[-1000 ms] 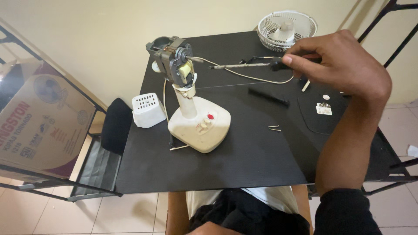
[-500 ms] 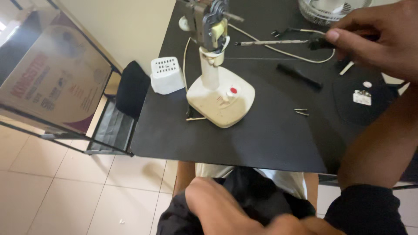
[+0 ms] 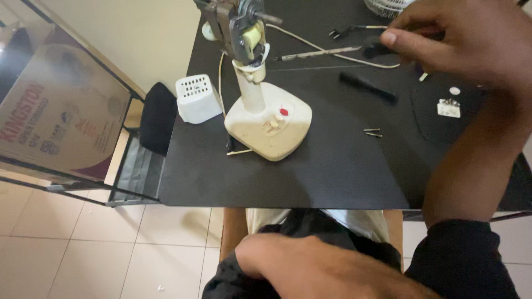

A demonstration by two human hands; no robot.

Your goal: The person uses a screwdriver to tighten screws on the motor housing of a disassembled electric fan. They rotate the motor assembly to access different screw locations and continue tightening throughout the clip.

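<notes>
Bench: black top, everything is laid out on it.
Right hand: reached over the far right of the bench; a dark screwdriver handle is pinched between thumb and fingers.
Screwdriver shaft: laid flat, pointed left toward the fan motor.
Left hand: held low at the bottom edge, over the lap; nothing is seen in it, whether it is clenched or released cannot be told.
Fan base: cream, placed mid-bench, red button on top, upright neck.
Fan motor: bare, mounted on top of the neck.
White vented cover: set just left of the fan base.
Black bar: laid right of the fan base, near the right hand.
Screws: two, laid apart from the fan base on its right.
Cardboard box: kept on the rack left of the bench.
</notes>
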